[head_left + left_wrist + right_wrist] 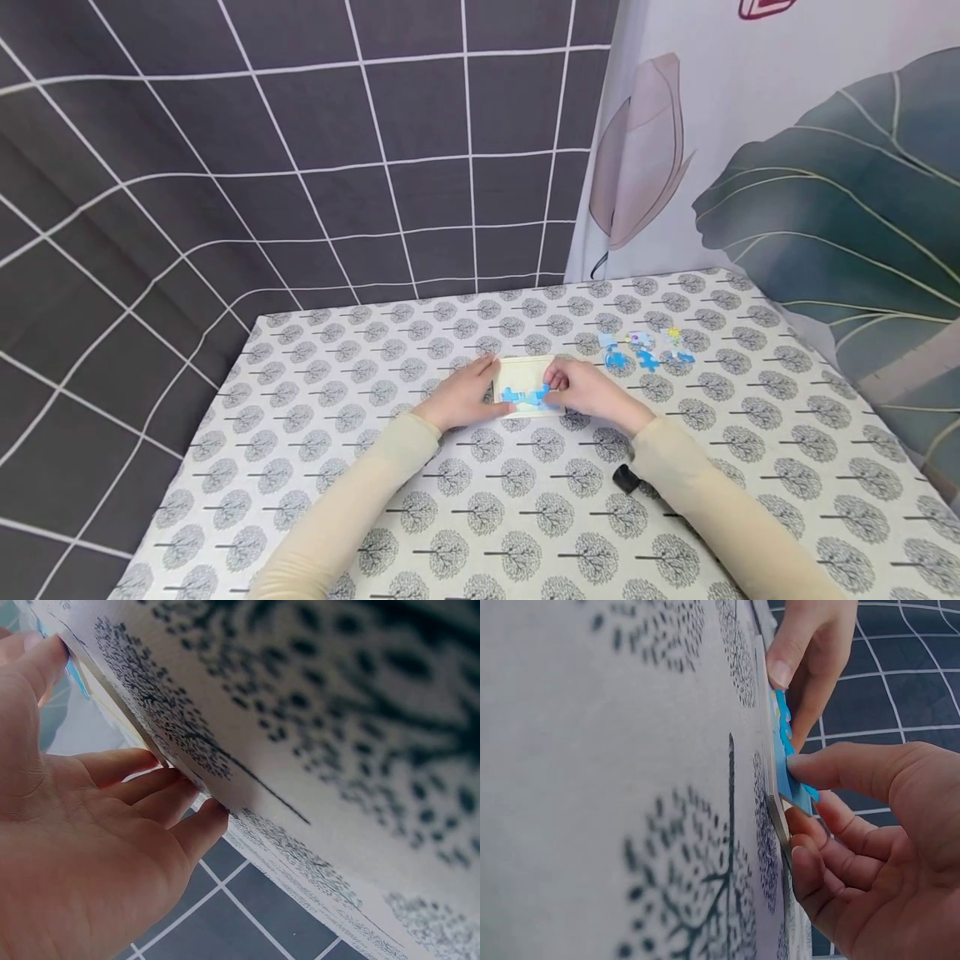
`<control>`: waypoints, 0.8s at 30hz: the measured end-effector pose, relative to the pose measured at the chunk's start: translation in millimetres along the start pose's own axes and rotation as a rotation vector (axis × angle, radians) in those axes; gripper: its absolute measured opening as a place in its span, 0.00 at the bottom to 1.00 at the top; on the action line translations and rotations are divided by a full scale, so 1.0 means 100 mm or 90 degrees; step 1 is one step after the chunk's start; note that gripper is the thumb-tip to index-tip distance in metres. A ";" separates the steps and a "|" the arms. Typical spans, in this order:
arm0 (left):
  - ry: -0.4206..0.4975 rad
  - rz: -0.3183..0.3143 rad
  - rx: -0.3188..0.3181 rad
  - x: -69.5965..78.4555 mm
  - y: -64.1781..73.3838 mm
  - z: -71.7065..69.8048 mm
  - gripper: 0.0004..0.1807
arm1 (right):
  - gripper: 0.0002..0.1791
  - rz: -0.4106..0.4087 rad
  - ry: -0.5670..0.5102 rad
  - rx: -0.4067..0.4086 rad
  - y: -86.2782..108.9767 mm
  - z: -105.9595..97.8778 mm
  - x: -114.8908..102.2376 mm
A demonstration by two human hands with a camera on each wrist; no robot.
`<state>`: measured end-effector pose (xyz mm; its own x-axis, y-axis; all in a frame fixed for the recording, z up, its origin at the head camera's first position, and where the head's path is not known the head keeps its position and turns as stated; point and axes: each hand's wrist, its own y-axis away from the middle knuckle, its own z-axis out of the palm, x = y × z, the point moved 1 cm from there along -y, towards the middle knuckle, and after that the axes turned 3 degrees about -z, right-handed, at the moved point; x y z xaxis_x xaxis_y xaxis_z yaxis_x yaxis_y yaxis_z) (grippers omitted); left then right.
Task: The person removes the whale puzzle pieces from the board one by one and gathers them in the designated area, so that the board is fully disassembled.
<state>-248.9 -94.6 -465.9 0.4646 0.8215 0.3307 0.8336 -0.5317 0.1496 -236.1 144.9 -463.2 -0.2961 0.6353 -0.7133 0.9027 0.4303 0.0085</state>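
A shallow pale wooden puzzle tray (525, 370) lies on the table, with joined blue puzzle pieces (513, 397) along its near side. My left hand (467, 395) rests at the tray's left side, fingers extended along the edge, thumb on the pieces at the near left. At the near right corner, my right hand (591, 392) pinches a blue puzzle piece (798, 796) between thumb and index finger. That piece is tilted, its near edge raised over the tray rim in the right wrist view. The left wrist view shows the left fingertips (217, 814) against the tablecloth.
Several loose puzzle pieces (647, 360), blue with some yellow and white, lie to the right beyond the right hand. A small black object (626, 478) sits by the right sleeve. The tree-print tablecloth (465, 475) meets a dark checked curtain (420, 192) at the back.
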 end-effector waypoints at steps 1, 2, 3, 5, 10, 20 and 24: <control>0.000 0.000 0.000 0.00 0.00 0.00 0.52 | 0.12 -0.005 -0.007 0.001 0.01 0.00 0.01; 0.000 0.001 0.000 0.00 0.00 -0.01 0.52 | 0.13 -0.007 -0.014 0.001 0.01 0.00 0.03; 0.000 0.001 -0.001 0.00 0.00 -0.01 0.52 | 0.13 -0.006 -0.021 0.000 0.02 0.00 0.04; 0.002 0.001 0.000 0.01 0.01 -0.02 0.52 | 0.14 -0.006 -0.032 -0.001 0.04 -0.01 0.06; 0.000 0.001 0.002 0.02 0.01 -0.02 0.52 | 0.15 -0.020 -0.049 -0.002 0.08 -0.03 0.07; -0.006 0.003 -0.002 0.02 0.00 0.00 0.53 | 0.10 -0.048 -0.076 0.013 0.15 -0.09 0.13; -0.002 -0.004 -0.003 0.01 0.00 0.00 0.53 | 0.11 -0.047 -0.090 0.022 0.17 -0.13 0.16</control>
<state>-248.4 -94.1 -465.9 0.4609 0.8252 0.3267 0.8347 -0.5281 0.1562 -230.0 170.8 -465.3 -0.3167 0.5047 -0.8031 0.8910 0.4486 -0.0694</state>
